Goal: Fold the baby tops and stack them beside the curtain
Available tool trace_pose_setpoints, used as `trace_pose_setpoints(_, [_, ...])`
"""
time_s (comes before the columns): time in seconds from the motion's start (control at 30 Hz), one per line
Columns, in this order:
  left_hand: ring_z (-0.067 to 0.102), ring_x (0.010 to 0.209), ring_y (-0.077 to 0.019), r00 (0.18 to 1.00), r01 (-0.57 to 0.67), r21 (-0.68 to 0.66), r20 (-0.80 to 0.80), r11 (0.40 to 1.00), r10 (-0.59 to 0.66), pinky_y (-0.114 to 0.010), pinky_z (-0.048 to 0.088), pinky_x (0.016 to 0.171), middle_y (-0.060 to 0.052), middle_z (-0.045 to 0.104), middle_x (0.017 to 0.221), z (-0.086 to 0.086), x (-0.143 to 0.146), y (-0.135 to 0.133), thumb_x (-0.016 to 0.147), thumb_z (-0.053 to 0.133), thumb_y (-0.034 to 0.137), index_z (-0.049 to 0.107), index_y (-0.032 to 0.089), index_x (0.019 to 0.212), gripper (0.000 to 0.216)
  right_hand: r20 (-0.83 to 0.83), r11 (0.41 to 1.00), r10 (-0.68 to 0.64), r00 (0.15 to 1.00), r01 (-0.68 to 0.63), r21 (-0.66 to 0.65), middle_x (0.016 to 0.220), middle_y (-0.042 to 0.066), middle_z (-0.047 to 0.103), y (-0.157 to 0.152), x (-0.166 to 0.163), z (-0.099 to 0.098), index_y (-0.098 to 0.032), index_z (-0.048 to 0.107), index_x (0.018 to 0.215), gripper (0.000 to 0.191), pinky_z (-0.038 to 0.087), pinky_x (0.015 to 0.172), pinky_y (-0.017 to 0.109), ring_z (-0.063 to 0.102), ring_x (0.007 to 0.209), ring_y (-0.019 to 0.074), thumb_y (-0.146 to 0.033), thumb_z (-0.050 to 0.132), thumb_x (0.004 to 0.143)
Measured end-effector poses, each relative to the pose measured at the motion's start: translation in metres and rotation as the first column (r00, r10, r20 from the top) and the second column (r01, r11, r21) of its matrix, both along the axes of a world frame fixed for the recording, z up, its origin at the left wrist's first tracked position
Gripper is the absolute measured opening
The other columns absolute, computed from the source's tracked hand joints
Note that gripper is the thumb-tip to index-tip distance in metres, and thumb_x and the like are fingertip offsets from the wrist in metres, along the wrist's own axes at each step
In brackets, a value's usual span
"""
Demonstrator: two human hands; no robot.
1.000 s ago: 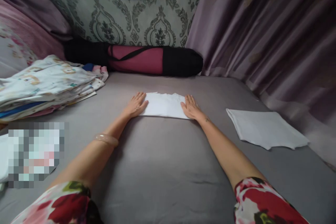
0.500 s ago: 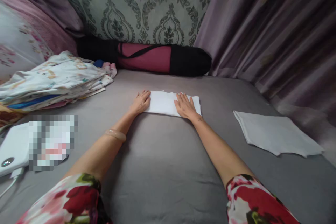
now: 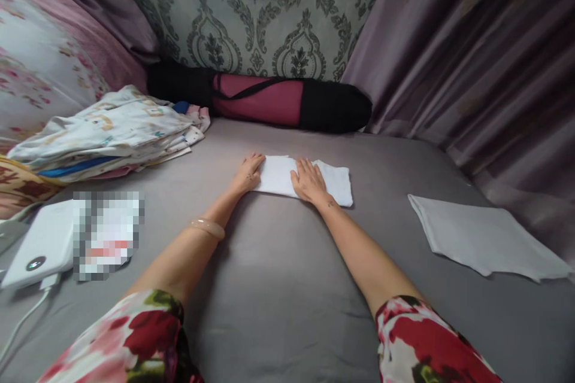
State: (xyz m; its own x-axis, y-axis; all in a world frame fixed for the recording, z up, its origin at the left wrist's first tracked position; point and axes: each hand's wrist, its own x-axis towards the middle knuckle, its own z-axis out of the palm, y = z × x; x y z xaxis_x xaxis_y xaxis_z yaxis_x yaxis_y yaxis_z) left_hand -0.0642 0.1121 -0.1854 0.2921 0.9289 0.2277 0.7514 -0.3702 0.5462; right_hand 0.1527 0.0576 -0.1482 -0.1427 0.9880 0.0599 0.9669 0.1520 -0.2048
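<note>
A white folded cloth [image 3: 338, 182] lies flat in a narrow strip on the grey sheet [image 3: 269, 263]. At its left end rests my left hand [image 3: 250, 172], open, its fingers stretched out along the cloth's edge. My right hand [image 3: 309, 179] lies flat on the middle of the cloth, palm down, with the fingers a little apart. Part of the cloth is hidden beneath both hands. Neither hand grasps anything.
Another folded white cloth [image 3: 485, 236] lies to the right. On the left are a pile of patterned clothes [image 3: 108, 125], a white power bank [image 3: 45, 245] with a cable, and a blurred-out item [image 3: 110, 236]. A black and maroon bag [image 3: 260, 99] lies along the wall.
My right hand has slid left along the cloth, baring more of its right end. My left hand stays at the left end. The whole view has shifted slightly.
</note>
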Motion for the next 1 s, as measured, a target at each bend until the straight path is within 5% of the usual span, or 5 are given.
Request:
trace_pose_setpoints(0.17, [0.033, 0.142, -0.0249, 0.991, -0.023, 0.044, 0.131, 0.999, 0.017, -0.052, 0.022, 0.117, -0.011, 0.050, 0.145, -0.008, -0.002, 0.005, 0.085, 0.034, 0.011, 0.055, 0.017, 0.134, 0.053, 0.007, 0.999, 0.033, 0.999, -0.034, 0.032, 0.158, 0.014, 0.026, 0.007, -0.014, 0.013, -0.005, 0.033, 0.149, 0.059, 0.007, 0.119, 0.046, 0.017, 0.147, 0.0261, -0.037, 0.024, 0.100])
trace_pose_setpoints(0.47, [0.039, 0.139, -0.0261, 0.951, -0.015, 0.120, 0.310, 0.993, -0.023, -0.048, 0.029, 0.116, -0.012, 0.058, 0.136, -0.020, -0.004, 0.013, 0.084, 0.040, 0.011, 0.060, 0.016, 0.123, 0.044, 0.035, 0.998, 0.056, 0.998, -0.057, 0.032, 0.156, 0.015, 0.031, 0.012, -0.032, -0.003, -0.003, 0.033, 0.149, 0.059, 0.011, 0.118, 0.042, 0.024, 0.145, 0.0256, -0.034, 0.027, 0.099])
trace_pose_setpoints(1.0, [0.055, 0.122, -0.0222, 0.820, -0.229, 0.030, 0.545, 0.973, 0.176, -0.041, 0.036, 0.112, -0.010, 0.063, 0.128, 0.003, -0.009, 0.000, 0.080, 0.037, 0.012, 0.062, 0.014, 0.122, 0.048, 0.026, 1.000, 0.023, 0.999, -0.023, -0.004, 0.156, 0.016, 0.030, 0.022, -0.076, 0.001, -0.001, 0.033, 0.148, 0.060, 0.008, 0.119, 0.046, 0.020, 0.146, 0.0278, -0.034, 0.026, 0.098])
